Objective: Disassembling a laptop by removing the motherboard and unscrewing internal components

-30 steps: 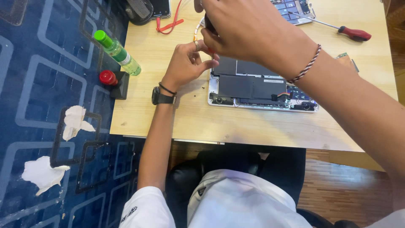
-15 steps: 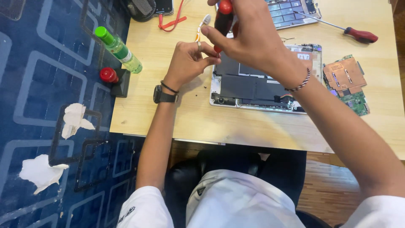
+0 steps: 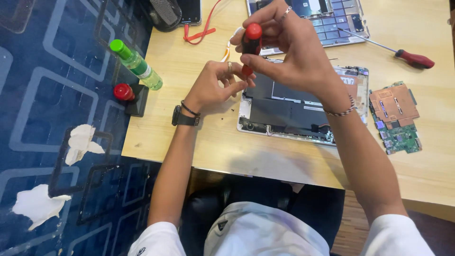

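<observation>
My right hand [image 3: 289,52] grips a red and black screwdriver [image 3: 250,42], held upright over the top left corner of an opened laptop base [image 3: 294,111] on the wooden table [image 3: 208,147]. My left hand [image 3: 215,85], with a ring and a black wristwatch, is curled at the screwdriver's lower end beside the laptop's left edge. Whether its fingers pinch the tip or a small part I cannot tell. The laptop's dark battery and inner parts lie exposed.
A green circuit board with copper plate [image 3: 395,118] lies right of the laptop. A second red-handled screwdriver [image 3: 403,54] and a keyboard panel [image 3: 327,19] lie at the back. A green bottle [image 3: 137,64], a red-capped item [image 3: 125,92] and crumpled tissues [image 3: 80,142] are at left.
My right hand has lifted and turned, bringing the red screwdriver upright into plain sight. The circuit board on the right has come into view. My left hand stays by the laptop's corner.
</observation>
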